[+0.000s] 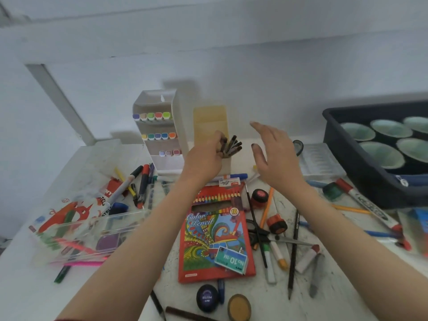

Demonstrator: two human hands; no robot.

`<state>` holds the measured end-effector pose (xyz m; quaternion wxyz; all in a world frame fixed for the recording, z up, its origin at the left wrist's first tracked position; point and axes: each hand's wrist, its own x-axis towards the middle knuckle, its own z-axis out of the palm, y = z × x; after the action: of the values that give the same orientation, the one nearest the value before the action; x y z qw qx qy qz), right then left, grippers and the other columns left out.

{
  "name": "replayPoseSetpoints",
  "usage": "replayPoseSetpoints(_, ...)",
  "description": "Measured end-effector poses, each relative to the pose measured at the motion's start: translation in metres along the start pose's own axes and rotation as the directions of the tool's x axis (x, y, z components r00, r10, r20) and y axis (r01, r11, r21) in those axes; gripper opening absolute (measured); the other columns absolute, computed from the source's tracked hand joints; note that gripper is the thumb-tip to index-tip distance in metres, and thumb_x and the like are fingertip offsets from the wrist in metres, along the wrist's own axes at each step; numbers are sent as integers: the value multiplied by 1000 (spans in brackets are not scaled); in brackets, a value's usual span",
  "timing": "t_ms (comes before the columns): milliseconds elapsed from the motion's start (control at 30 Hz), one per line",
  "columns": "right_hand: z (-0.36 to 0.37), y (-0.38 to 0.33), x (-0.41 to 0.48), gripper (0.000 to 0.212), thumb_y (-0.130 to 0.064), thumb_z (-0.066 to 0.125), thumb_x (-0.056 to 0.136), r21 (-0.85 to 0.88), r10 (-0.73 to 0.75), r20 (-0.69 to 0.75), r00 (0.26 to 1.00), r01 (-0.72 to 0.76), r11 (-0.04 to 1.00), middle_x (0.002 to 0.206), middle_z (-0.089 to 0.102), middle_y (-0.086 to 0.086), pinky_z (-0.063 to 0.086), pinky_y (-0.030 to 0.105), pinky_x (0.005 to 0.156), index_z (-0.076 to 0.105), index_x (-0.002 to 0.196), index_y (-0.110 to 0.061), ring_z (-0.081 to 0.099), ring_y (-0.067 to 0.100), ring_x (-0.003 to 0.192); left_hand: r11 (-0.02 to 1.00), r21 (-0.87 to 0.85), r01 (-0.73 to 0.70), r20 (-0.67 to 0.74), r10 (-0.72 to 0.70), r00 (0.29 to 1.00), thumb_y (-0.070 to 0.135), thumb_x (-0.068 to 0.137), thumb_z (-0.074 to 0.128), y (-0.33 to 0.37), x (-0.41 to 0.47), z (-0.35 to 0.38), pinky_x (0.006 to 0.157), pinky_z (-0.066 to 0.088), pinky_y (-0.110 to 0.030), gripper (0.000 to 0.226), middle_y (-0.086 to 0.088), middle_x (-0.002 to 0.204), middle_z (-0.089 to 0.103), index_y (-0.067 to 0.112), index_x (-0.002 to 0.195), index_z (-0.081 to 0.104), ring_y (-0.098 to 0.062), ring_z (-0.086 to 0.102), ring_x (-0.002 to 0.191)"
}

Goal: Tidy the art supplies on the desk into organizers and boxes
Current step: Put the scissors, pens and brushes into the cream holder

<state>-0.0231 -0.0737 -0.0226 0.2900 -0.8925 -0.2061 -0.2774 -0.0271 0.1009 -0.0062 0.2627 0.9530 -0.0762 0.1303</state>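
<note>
Gripping a bundle of dark pencils (232, 144), the left hand (208, 154) has its fingers curled round the lower shafts, and the blunt upper ends fan out toward 1 o'clock. The bundle sits at the mouth of a small upright carton (209, 122). The carton's tan flap stands open behind the bundle and its white front shows below the hand. The fingers hide whether the pencils' lower ends are inside.

The right hand (274, 156) hovers just at 3 o'clock of the bundle and holds nothing. Its fingers are straight and spread, the palm is turned toward the left hand, and a dark smudge marks the thumb tip. Both bare forearms rise from the bottom edge and converge toward 12 o'clock.

At 9 o'clock of the carton stands a white tiered marker organizer (159, 135) with 3 rows of coloured square caps. At 6 o'clock of the hands lies a flat red cardboard colour pencil box (208, 239) printed with 18, and a teal staple box (231, 259) rests on its lower right corner. Black-handled scissors (266, 235) lie at 3 o'clock of it among loose pens. A clear plastic tray (92, 228) sits at 8 o'clock, and a dark bin (333, 135) at 2 o'clock holds round pale-green cups (382, 154).
</note>
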Motion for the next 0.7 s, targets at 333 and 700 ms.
replayPoseSetpoints(333,-41,64,-40,9,-21,55,89,-267,346,297,890,-270,925,86,61,0,33,26,59,62,89,-17,50,13,76,983,-158,96,59,-87,994,25,78,68,-7,1,10,76,39,-23,42,14,99,56,27,119,56,-8,52,89)
replayPoseSetpoints(700,-51,63,-47,13,-40,68,78,-306,407,572,712,-276,911,84,55,-15,41,23,61,56,78,-33,50,1,76,955,-297,17,-119,-54,991,4,82,61,0,-6,8,78,36,-10,46,10,105,52,18,124,48,-8,50,98)
